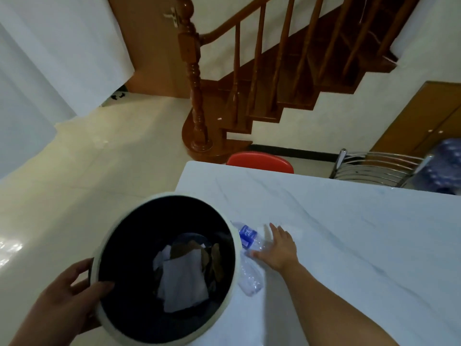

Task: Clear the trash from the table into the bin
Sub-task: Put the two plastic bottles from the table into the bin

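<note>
A round bin (pixel 232 290) with a pale rim and dark inside is held at the table's left edge. White paper and brown scraps lie in its bottom. My left hand (pixel 67 300) grips the bin's near-left rim, thumb inside. A crushed clear plastic bottle (pixel 249 268) with a blue label lies on the white table (pixel 349 233), right against the bin's rim. My right hand (pixel 279 245) lies flat with fingers spread, touching the bottle's right side.
A red chair (pixel 259 162) stands at the table's far edge. To the right, a metal chair back (pixel 374 166) carries blue patterned cloth (pixel 444 166). A wooden staircase (pixel 249 83) rises behind, with pale tiled floor to the left.
</note>
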